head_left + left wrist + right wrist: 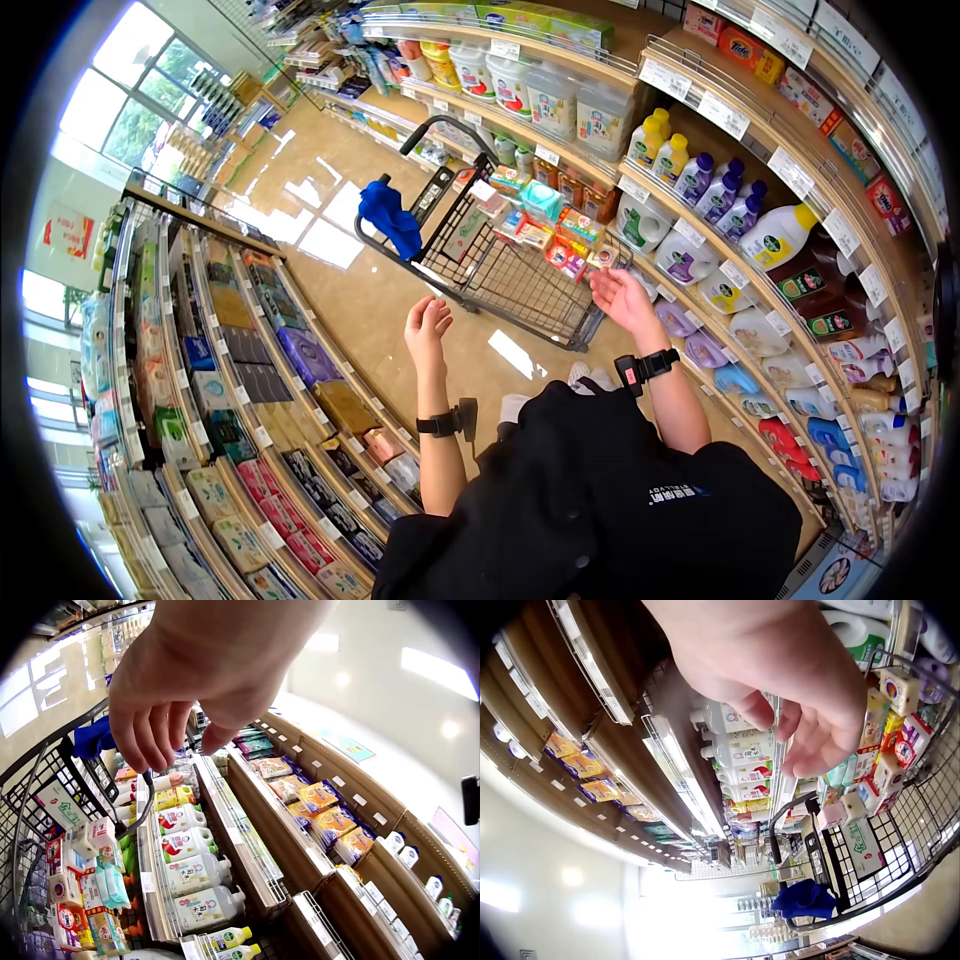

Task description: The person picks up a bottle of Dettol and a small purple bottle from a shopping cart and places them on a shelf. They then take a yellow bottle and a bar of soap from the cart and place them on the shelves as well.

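My left hand is raised in mid-air in front of the shopping cart, its fingers loosely bent around nothing. Near the cart's shelf-side end is my right hand, also without anything in it; its fingers are relaxed in the right wrist view. Colourful boxed and wrapped packs are heaped in the wire basket on the shelf side. A blue cloth hangs over the cart's handle. In the left wrist view, the left fingers overlap the handle area and shelf behind.
On the right, curved shelves carry purple-capped bottles, a large yellow-capped white bottle and dark brown jugs. White tubs line the shelf behind the cart. Packaged goods fill the left-hand shelves. Tiled floor runs along the aisle.
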A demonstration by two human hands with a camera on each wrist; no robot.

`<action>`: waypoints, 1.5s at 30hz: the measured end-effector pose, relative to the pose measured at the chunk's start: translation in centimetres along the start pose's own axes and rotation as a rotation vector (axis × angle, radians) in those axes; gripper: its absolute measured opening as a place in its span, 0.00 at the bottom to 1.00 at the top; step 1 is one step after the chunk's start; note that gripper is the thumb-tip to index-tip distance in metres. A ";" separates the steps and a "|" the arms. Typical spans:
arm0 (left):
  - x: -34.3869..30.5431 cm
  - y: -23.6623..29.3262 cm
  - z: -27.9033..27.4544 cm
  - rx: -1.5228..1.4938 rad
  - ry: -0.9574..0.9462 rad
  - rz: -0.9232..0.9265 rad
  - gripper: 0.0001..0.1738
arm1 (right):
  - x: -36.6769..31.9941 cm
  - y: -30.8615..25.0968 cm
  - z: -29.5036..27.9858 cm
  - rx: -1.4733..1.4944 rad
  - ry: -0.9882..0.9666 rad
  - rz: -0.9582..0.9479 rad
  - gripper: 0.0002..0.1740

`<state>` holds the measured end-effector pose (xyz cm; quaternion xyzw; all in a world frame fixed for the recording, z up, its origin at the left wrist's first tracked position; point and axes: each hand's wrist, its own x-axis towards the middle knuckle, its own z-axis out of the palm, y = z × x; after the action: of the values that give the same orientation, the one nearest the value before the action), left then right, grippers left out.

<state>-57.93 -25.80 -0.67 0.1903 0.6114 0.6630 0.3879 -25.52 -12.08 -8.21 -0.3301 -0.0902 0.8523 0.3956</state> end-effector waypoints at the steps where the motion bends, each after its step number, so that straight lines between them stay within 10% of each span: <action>1: 1.2 -0.1 0.5 0.006 -0.022 -0.008 0.18 | 0.0 -0.3 0.1 -0.001 0.026 -0.021 0.13; 23: 31.7 -9.0 4.9 0.407 -0.386 0.001 0.27 | 3.2 5.0 6.8 0.232 0.424 -0.424 0.11; 45: 36.6 -13.4 11.3 1.003 -0.542 0.254 0.53 | 1.2 10.1 5.2 0.432 0.602 -0.480 0.10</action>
<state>-68.88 8.38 -19.58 0.5853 0.7018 0.2615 0.3107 -35.56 -17.46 -9.02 -0.4432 0.1353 0.6013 0.6509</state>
